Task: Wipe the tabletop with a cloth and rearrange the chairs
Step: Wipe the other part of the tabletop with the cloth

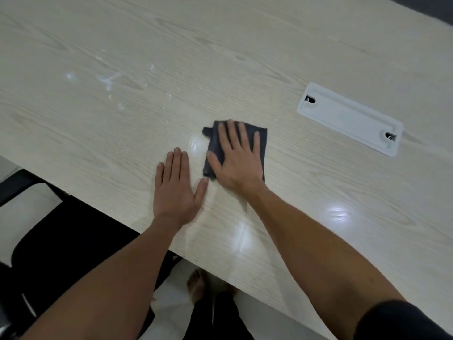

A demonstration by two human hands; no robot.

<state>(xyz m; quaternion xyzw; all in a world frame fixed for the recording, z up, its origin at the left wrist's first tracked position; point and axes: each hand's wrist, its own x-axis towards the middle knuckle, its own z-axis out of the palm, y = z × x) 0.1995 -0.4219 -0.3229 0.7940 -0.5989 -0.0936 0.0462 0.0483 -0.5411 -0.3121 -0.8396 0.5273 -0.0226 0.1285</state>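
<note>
The right hand [235, 160] lay flat, fingers straight and spread, pressing the dark cloth [259, 143] onto the table [318, 204]. The left hand [175, 190] rested flat just beside it, fingers straight, holding nothing, its thumb tip near the cloth's near corner. A chair [68, 241] stood at the table's near edge, left.

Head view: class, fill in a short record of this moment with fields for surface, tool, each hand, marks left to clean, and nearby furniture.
surface: pale wood-grain tabletop
tool: dark folded cloth, flat on the tabletop
right hand: pressed flat on the cloth, fingers straight
left hand: flat on the bare tabletop beside the cloth
marks: white smudges far left of the cloth
fitting: grey cable cover
furniture: black chair at the near edge
</note>
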